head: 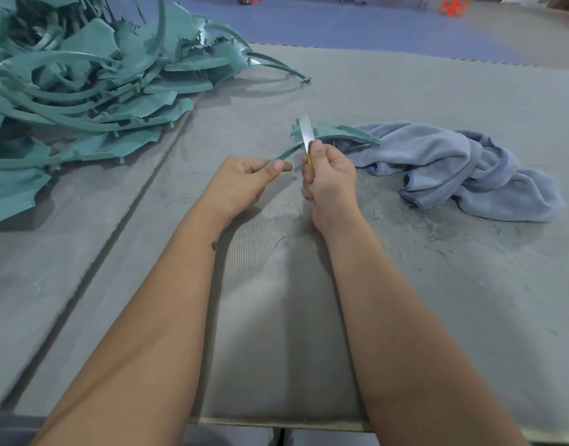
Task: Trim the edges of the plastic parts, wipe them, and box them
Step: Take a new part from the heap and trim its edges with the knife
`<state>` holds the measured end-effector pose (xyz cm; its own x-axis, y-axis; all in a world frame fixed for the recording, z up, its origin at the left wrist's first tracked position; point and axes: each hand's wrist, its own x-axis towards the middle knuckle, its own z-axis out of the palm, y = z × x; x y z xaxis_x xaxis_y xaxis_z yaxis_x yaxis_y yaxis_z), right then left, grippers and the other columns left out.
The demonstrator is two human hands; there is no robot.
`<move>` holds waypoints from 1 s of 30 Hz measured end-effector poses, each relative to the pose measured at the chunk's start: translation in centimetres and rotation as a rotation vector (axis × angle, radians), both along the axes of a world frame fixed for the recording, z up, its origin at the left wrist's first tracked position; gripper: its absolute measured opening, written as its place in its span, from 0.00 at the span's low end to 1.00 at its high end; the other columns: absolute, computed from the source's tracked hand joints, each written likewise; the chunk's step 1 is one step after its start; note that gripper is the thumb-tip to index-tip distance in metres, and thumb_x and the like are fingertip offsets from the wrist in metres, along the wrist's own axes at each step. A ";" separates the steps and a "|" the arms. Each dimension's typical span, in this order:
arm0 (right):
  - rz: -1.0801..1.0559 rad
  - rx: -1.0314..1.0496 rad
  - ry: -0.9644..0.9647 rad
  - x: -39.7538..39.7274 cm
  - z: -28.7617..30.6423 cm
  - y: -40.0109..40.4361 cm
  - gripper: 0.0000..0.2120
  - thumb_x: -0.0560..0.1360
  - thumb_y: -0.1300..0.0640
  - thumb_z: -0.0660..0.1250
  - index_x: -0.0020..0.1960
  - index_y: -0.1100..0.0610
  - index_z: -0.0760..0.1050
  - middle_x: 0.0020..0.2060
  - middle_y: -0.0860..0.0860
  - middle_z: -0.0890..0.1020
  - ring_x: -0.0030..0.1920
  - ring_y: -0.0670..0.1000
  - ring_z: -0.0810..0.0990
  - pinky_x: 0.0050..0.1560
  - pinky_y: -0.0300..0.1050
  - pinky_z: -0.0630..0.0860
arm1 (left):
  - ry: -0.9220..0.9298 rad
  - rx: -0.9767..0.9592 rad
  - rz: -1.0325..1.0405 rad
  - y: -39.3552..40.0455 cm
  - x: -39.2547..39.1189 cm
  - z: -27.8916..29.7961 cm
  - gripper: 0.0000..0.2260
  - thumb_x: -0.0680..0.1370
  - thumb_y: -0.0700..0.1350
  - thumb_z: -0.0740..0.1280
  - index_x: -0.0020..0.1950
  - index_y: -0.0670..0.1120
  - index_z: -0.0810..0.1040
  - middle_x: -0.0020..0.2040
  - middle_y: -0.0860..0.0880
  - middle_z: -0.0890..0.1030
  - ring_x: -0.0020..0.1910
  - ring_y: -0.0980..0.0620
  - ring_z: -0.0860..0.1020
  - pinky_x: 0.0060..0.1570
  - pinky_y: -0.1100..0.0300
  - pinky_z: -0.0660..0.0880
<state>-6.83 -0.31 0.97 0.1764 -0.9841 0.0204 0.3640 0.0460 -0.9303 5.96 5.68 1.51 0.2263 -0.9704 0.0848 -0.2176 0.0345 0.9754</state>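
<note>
trimming step is under way, judging by the blade on the part. left hand point(244, 180) is pinching the thin strip end of a teal plastic part point(333, 133) between thumb and curled fingers, holding it above the grey mat point(437, 284). right hand point(330, 181) is gripping a yellow-handled knife point(306, 133), fingers wrapped tight, blade lying against the part's ragged edge. next move is likely calling for a steady draw along the flash. wiping towel point(463, 169) is lying just beyond; untrimmed pile point(83, 91) is sitting far left.
</note>
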 end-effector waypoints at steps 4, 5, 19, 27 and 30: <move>0.021 0.003 0.013 0.0 -0.1 0.0 0.15 0.82 0.56 0.60 0.37 0.58 0.71 0.24 0.48 0.69 0.21 0.42 0.63 0.21 0.35 0.60 | -0.001 0.052 -0.044 0.3 0.2 0.4 0.09 0.81 0.52 0.63 0.52 0.53 0.83 0.25 0.53 0.60 0.24 0.56 0.57 0.23 0.65 0.56; 0.040 0.010 0.006 -0.1 -0.1 -0.1 0.15 0.82 0.56 0.59 0.37 0.58 0.71 0.23 0.48 0.69 0.20 0.43 0.62 0.21 0.35 0.60 | -0.002 0.069 -0.047 0.4 0.2 0.5 0.11 0.82 0.52 0.62 0.53 0.52 0.83 0.26 0.52 0.62 0.24 0.56 0.60 0.24 0.65 0.58; 0.260 -0.173 0.167 0.0 0.1 0.7 0.14 0.81 0.63 0.59 0.37 0.59 0.74 0.22 0.47 0.71 0.21 0.42 0.65 0.22 0.33 0.60 | -0.139 -0.051 0.068 -0.2 -2.3 2.1 0.08 0.75 0.40 0.63 0.46 0.39 0.80 0.28 0.56 0.79 0.28 0.62 0.75 0.33 0.71 0.71; 0.248 -0.178 0.155 0.1 0.1 1.0 0.16 0.81 0.64 0.58 0.36 0.57 0.75 0.22 0.43 0.73 0.22 0.40 0.65 0.23 0.30 0.61 | -0.085 -0.093 -0.020 0.4 -1.9 2.2 0.11 0.80 0.38 0.64 0.49 0.30 0.79 0.24 0.57 0.76 0.21 0.63 0.71 0.25 0.77 0.65; 0.137 -0.120 0.084 0.0 0.0 0.5 0.15 0.81 0.62 0.59 0.37 0.58 0.74 0.22 0.46 0.71 0.22 0.41 0.65 0.23 0.32 0.61 | -0.082 -0.060 0.044 0.0 -1.6 2.0 0.07 0.79 0.40 0.67 0.54 0.41 0.82 0.24 0.61 0.75 0.23 0.65 0.70 0.26 0.77 0.63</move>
<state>-6.82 0.23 1.02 0.3142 -0.9423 0.1157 0.2830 -0.0233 -0.9588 4.40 5.72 3.53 0.2588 -0.9521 0.1629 -0.2990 0.0814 0.9508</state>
